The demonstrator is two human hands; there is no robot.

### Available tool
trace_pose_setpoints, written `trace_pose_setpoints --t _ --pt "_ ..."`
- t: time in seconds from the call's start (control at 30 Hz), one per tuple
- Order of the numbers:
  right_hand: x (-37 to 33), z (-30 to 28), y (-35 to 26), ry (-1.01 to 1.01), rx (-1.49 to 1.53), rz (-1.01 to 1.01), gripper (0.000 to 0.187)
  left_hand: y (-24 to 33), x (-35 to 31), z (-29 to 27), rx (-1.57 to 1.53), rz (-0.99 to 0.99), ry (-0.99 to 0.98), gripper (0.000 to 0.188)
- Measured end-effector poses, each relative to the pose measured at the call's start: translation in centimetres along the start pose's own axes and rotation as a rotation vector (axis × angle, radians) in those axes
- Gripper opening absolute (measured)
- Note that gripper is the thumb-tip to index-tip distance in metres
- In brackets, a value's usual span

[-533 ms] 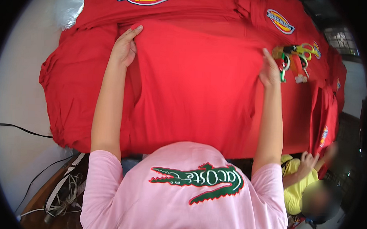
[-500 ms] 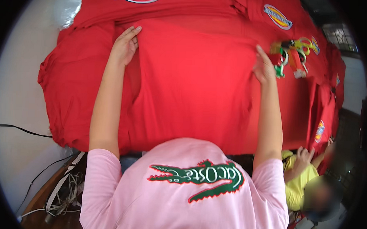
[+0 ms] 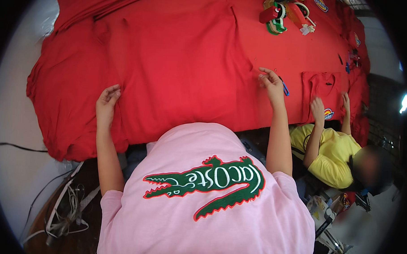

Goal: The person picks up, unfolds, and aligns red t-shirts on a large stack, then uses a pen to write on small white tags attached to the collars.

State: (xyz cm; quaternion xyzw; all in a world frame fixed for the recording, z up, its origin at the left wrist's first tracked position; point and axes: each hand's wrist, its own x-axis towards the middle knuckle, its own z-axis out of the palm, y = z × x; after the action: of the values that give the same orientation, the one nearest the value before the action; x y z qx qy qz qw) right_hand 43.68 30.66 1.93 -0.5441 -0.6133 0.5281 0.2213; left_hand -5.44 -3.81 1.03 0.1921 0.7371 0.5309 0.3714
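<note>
A red shirt (image 3: 178, 68) lies spread in front of me on a table covered in red cloth. Its far part runs up toward other red garments. My left hand (image 3: 107, 106) hovers by the shirt's near left edge, fingers loosely bent, with nothing seen in them. On the other side, my right hand (image 3: 272, 87) is raised just beyond the shirt's right edge, its fingers apart and holding nothing. Right beside that hand lies a small blue tool (image 3: 284, 86), whose kind I cannot make out.
At the far right of the table sit several tape dispensers and yellow-handled scissors (image 3: 286, 15). A person in yellow (image 3: 330, 156) works at the right with a folded red shirt (image 3: 319, 84). Bunched red garments (image 3: 61, 90) lie at left; tangled cables (image 3: 68, 212) hang below.
Both hands have let go of the shirt's far edge and drawn back toward me. The shirt now lies down on the table. My view has shifted rightward, showing more of the other person.
</note>
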Motion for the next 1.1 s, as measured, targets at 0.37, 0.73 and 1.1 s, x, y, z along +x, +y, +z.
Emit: trace_pose_setpoints --t 0.37,0.73,1.1 --pt "0.6 -1.0 -0.9 0.156 -0.796 -0.183 0.043 1.0 -1.2 3.3 0.996 0.222 0.187 0.024" --pt "-0.8 0.1 4.1 0.226 -0.352 -0.107 0.042 0.0 -6.2 5.7 0.588 -0.065 0.342 0.033" --pt "5.2 -4.2 -10.1 -0.034 -0.004 -0.066 0.018 9.9 3.2 3.4 0.318 0.374 0.276 0.03"
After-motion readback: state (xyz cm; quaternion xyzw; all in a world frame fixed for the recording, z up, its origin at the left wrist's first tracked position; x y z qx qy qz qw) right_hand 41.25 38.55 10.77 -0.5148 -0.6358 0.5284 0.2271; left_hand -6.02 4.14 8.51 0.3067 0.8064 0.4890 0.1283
